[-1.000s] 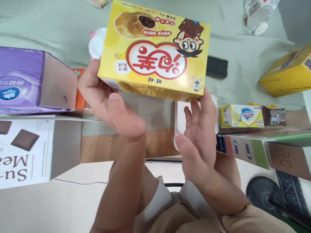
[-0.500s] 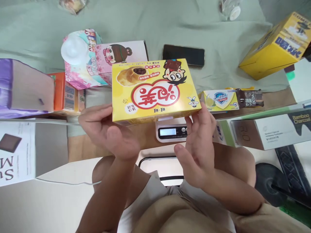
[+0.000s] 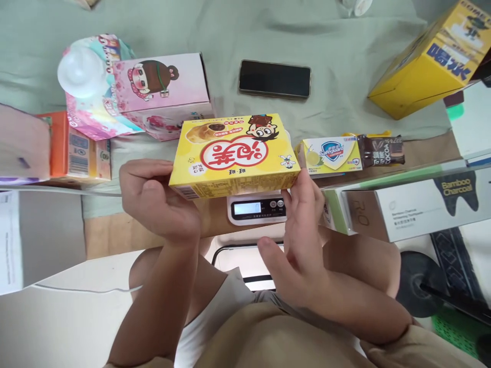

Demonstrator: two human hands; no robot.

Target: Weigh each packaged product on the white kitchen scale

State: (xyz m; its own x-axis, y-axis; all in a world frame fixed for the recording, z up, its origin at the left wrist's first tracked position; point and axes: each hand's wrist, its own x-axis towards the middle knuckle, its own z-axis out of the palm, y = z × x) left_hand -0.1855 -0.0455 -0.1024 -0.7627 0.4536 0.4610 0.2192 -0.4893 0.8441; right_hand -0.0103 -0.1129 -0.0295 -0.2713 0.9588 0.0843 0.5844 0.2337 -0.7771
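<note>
A yellow snack box [image 3: 233, 153] with a cartoon figure and a puff picture on top, its print upside down to me, is held between my two hands. My left hand [image 3: 159, 202] grips its left end, fingers tucked at the side and partly under. At the right end, the fingers of my right hand [image 3: 303, 230] press against the near corner, with the thumb standing apart. Below the box, a white digital scale [image 3: 257, 220] shows its lit display and buttons; the box hides most of it. Whether box and scale touch is hard to tell.
Left of the box stand a pink cartoon box [image 3: 157, 82], a colourful bag with a white round lid [image 3: 81, 75] and an orange box [image 3: 61, 145]. A phone [image 3: 274, 79] lies behind. To the right are a Safeguard box [image 3: 332, 155], toothpaste box [image 3: 425, 204] and yellow carton [image 3: 422, 71].
The snack box has come lower and tilted, so its near side shows more. Both hands stay on its ends. My view has shifted, moving the surroundings mostly left.
</note>
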